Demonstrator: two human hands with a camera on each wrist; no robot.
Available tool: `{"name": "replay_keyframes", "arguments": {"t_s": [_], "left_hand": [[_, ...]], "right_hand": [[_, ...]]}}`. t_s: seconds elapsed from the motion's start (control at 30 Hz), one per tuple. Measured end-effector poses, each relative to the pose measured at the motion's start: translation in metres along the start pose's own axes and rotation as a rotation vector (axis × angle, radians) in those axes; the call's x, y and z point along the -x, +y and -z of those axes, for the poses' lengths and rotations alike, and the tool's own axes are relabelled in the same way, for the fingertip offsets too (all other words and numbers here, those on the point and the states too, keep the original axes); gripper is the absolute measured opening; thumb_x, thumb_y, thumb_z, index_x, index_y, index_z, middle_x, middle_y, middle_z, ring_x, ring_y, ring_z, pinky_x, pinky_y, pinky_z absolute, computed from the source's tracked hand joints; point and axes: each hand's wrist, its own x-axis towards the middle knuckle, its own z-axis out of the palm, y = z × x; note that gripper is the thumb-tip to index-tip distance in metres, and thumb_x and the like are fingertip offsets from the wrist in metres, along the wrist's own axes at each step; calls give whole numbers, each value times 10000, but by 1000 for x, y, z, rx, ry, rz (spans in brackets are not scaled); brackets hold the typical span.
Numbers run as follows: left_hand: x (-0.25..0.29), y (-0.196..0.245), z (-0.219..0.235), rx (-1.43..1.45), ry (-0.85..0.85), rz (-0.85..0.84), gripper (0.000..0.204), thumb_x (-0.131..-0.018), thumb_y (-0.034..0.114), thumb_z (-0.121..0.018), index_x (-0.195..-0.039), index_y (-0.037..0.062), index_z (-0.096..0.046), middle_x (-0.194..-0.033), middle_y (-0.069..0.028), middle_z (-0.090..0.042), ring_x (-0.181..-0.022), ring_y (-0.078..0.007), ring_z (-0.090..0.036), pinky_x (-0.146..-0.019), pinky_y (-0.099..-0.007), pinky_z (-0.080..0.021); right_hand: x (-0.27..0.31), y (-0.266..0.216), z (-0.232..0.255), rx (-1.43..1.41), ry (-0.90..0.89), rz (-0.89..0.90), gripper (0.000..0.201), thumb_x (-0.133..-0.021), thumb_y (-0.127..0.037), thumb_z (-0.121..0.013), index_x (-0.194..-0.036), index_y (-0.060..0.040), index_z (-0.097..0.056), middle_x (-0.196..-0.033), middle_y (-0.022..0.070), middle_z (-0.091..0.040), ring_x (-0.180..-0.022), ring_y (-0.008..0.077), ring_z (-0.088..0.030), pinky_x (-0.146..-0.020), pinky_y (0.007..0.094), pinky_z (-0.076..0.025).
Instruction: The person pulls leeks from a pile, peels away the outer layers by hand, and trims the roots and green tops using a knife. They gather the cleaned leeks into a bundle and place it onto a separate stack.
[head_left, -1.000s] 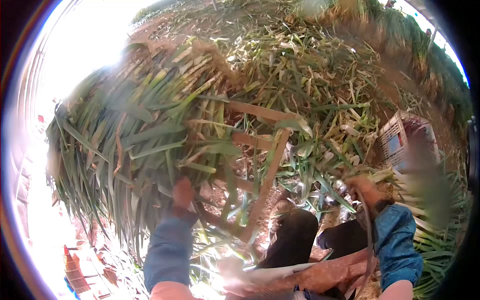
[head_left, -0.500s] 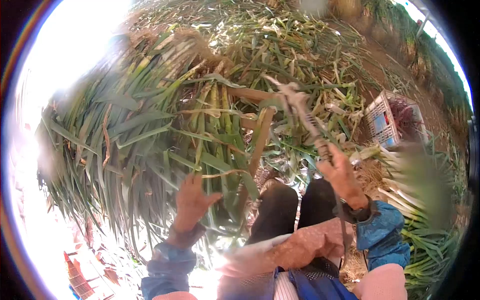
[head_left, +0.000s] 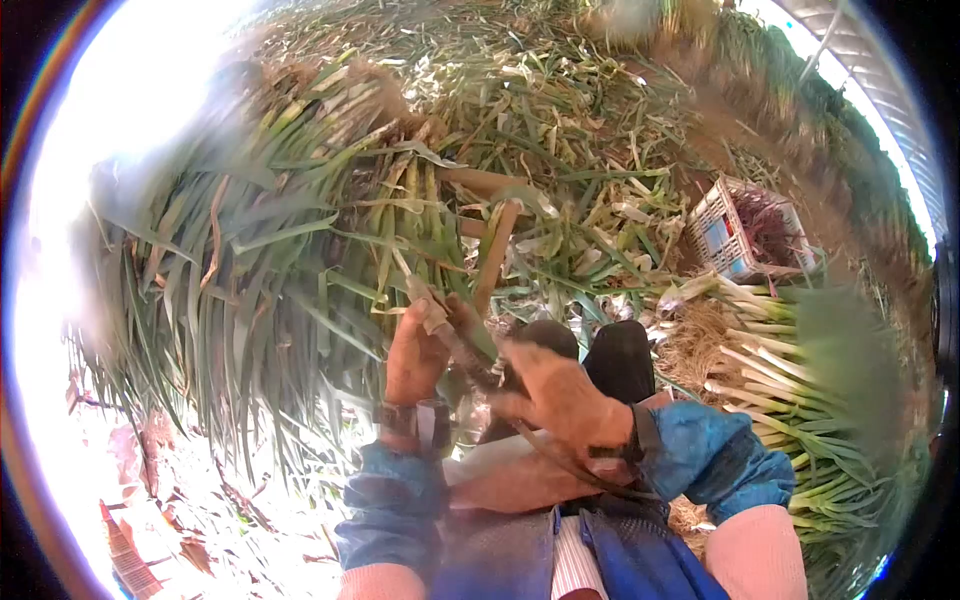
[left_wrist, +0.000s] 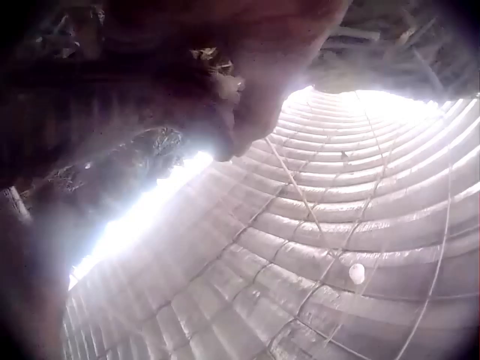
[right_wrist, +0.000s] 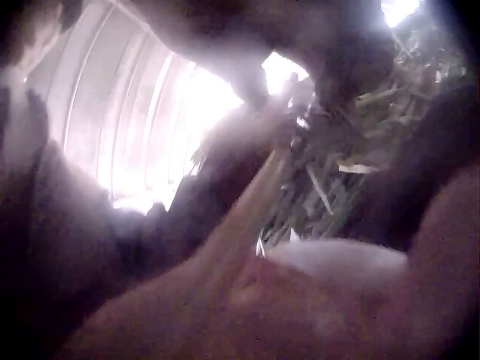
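Open air over litter (head_left: pixel 615 225) between wooden frame (head_left: pixel 494 255) and crate (head_left: pixel 716 232); leafy pile (head_left: pixel 250 250) beside left hand (head_left: pixel 414 350), knees (head_left: pixel 620 352) beside right hand (head_left: pixel 572 398)

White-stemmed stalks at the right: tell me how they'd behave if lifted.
The white stems look straight, so they are probably fairly stiff. The green leaves bend and splay, so they would likely flop. The stringy brown roots look matted together and might snag.

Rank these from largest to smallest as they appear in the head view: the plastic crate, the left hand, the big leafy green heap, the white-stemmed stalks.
1. Leafy green heap
2. White-stemmed stalks
3. Plastic crate
4. Left hand
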Motion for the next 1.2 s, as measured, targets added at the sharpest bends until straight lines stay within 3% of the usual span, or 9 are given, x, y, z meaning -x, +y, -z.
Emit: {"name": "replay_keyframes", "arguments": {"t_s": [0.13, 0.27, 0.47, 0.57, 0.67, 0.83, 0.97, 1.1, 1.2], "left_hand": [[8, 3, -4, -55, -125, -85, 298, -880, 320, -533, -896, 23, -546, -923, -88, -568, -934, -202, -534, -875, -337, -406], [11, 10, -8, -220, -174, -129, 244, -894, 344, -511, -859, 105, -475, -746, -23, -520, -706, -131, -481, -779, -331, -439], [-12, 5, 18, -94, -150, 18, 452, -906, 376, -480, -1107, -27, -520, -1002, -97, -571, -893, -194, -538, -783, -314, -414], [-27, 2, 24, -141, -39, -24, 510, -914, 376, -491, -1235, -18, -434, -1089, -127, -557, -990, -237, -535, -870, -351, -423], [-18, -7, 0, -422, 90, -170, 454, -910, 305, -490, -1202, -42, -460, -1069, -126, -569, -948, -225, -545, -841, -326, -436], [41, -9, -62, -808, -54, -313, 346, -874, 140, -500, -1150, -69, -513, -979, -118, -600, -901, -167, -568, -791, -290, -459], [56, -37, -83, -604, -325, 251, 389, -867, 155, -550, -1174, -69, -470, -1095, -101, -548, -982, -150, -526, -819, -285, -442], [39, -84, -92, -271, -287, 347, 345, -868, 130, -545, -1158, -44, -476, -1067, -105, -558, -980, -166, -544, -827, -268, -445], [36, -87, -101, -139, -263, 249, 347, -859, 112, -548, -1161, -37, -469, -1053, -109, -563, -963, -176, -559, -827, -267, -453]], "right_hand": [[-30, -10, -21, -111, -7, -121, 732, -725, -328, -675, -1252, 65, -352, -1082, 292, -511, -1055, 415, -508, -867, 458, -421], [-45, -15, -67, -593, 45, -254, 859, -676, -206, -697, -1356, 42, -234, -1191, 316, -474, -1112, 424, -487, -935, 398, -402], [-60, 17, -96, -665, 94, -236, 756, -676, -136, -676, -1313, 30, -304, -1170, 285, -504, -1103, 358, -520, -906, 379, -420], [-92, 49, -73, -701, 66, -379, 508, -730, -79, -655, -1182, 27, -450, -966, 87, -597, -867, 169, -581, -754, 293, -472], [-126, 70, -31, -904, 203, -466, 138, -763, -120, -617, -826, -16, -551, -688, 39, -567, -601, 126, -532, -566, 278, -420], [-160, 105, 25, -990, 436, -458, 236, -775, -180, -621, -655, -47, -468, -576, 18, -443, -531, 124, -459, -496, 305, -369], [-160, 113, 48, -1040, 532, -592, 334, -772, -185, -635, -575, -78, -386, -531, -3, -359, -499, 130, -417, -464, 323, -346], [-157, 118, 37, -1023, 664, -663, 302, -765, -189, -640, -632, -61, -401, -615, 18, -382, -527, 144, -404, -490, 363, -358], [-150, 126, 26, -1068, 570, -592, 251, -768, -200, -630, -744, -24, -451, -727, 48, -429, -575, 167, -440, -510, 376, -385]]}}
